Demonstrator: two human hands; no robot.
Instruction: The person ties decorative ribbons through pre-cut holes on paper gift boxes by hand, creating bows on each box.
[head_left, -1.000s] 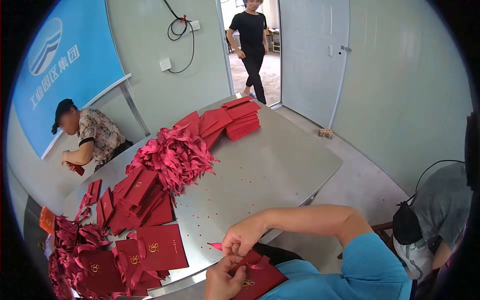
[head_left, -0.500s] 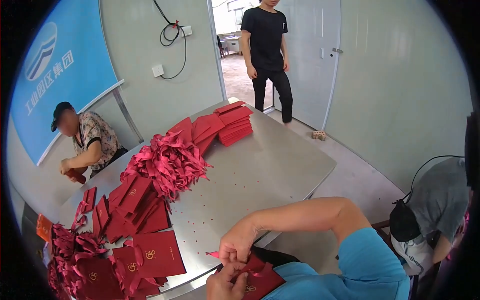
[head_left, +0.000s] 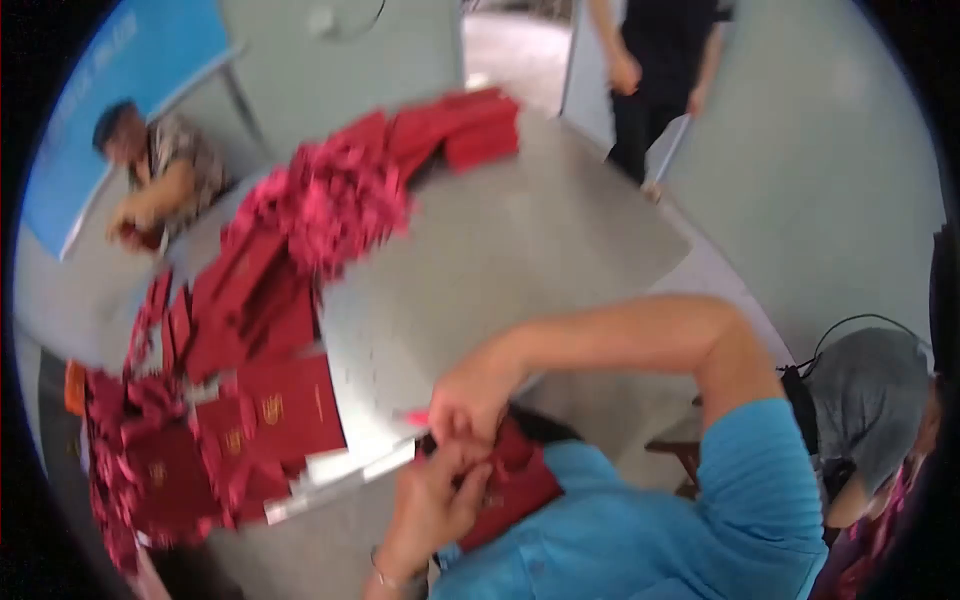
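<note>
A red bag with gold print (head_left: pixel 520 488) lies against the person's body, just past the table's near edge. My right hand (head_left: pixel 472 400) pinches at the bag's upper edge, with a bit of pink ribbon (head_left: pixel 412 416) sticking out to its left. Close below it, my left hand (head_left: pixel 440 490) has its fingers closed on the bag's edge and ribbon. The two hands touch or nearly touch. Blur hides the exact hold of the fingertips.
On the metal table (head_left: pixel 520 240) lie a pink ribbon heap (head_left: pixel 325 205), stacked red bags (head_left: pixel 480 130) and more red bags (head_left: pixel 290 410) at the left. Co-workers sit at left (head_left: pixel 175 175) and right (head_left: pixel 865 400); a person in black (head_left: pixel 665 60) stands behind.
The view has tilted down and blurred, so the table and its piles appear higher. More of my left forearm shows. Both hands remain at the bag.
</note>
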